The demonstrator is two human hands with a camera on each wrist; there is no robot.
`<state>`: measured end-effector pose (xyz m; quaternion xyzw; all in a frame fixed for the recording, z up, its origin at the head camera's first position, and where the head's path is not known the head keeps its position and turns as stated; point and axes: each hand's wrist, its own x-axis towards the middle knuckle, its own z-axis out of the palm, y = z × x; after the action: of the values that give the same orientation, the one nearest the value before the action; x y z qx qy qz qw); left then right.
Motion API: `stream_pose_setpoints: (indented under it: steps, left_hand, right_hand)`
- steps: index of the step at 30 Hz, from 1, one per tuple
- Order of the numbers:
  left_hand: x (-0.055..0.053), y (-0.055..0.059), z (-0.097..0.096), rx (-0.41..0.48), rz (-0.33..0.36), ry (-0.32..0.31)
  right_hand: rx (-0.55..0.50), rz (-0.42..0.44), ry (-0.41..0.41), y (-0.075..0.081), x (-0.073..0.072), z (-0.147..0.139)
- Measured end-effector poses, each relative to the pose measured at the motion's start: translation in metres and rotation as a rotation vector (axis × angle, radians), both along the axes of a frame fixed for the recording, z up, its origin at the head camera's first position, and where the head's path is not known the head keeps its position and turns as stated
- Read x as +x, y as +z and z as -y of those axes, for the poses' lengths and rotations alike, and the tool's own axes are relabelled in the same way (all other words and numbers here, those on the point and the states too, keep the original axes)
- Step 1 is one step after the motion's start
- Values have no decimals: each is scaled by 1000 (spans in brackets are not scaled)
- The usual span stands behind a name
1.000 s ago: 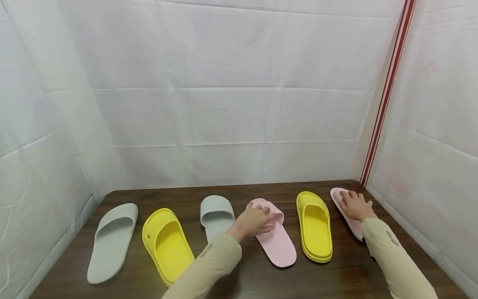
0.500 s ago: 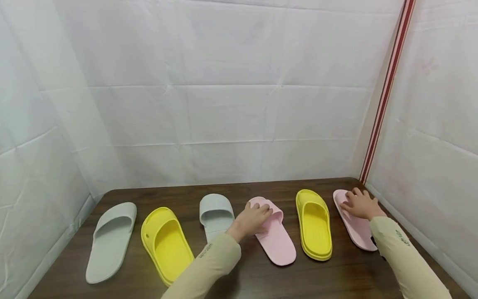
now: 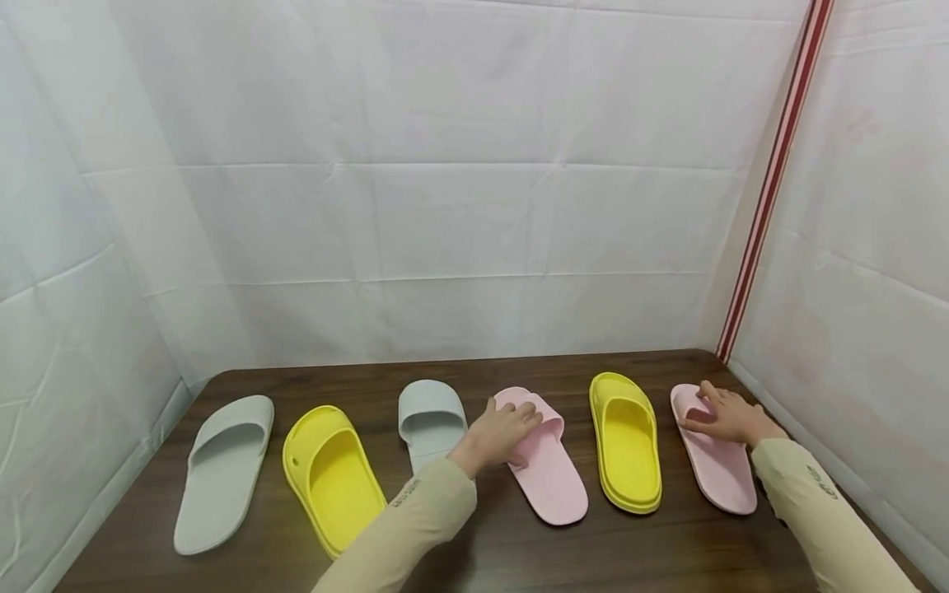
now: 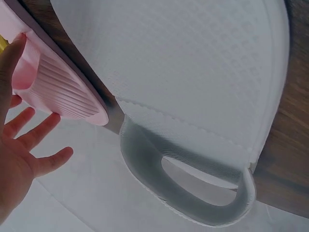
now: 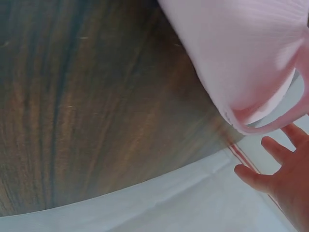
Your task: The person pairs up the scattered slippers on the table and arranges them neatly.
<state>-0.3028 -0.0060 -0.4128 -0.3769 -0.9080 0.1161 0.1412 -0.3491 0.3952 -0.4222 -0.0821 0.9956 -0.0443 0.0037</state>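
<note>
My left hand rests over the strap of a pink slipper. The left wrist view shows its thumb touching the strap edge and its other fingers spread. A second pink slipper lies at the table's right end. On its strap rests my right hand, thumb toward the foot opening. In the right wrist view several fingers look spread beside that slipper's strap; the thumb is hidden there. Between the pink slippers lies a yellow one. Close to my left forearm is a grey slipper, filling much of the left wrist view.
A yellow slipper and another grey slipper lie farther left on the dark wooden table. White cloth hangs behind and at both sides. A red-and-white strip runs down the right back corner.
The right pink slipper has slid right and toward me, its near end swinging along with my right hand. My left hand stays on its slipper, the thumb drawing in toward the strap opening.
</note>
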Motion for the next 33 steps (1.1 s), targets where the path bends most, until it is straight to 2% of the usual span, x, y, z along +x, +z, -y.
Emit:
stream_pose_setpoints:
  steps: [6,13,18,24,33]
  left_hand:
    - [1,0,4,30,27,0]
    - [2,1,9,41,62,-9]
    - [2,1,14,42,79,-19]
    - [4,3,23,49,93,-48]
    - [7,4,35,54,142,-43]
  right_hand:
    - [-20,12,-8,-5,2,-2]
    - [19,-47,0,-8,2,-3]
    - [30,-77,18,-4,4,-2]
    - [13,-62,40,3,8,-2]
    - [16,-78,70,13,11,0]
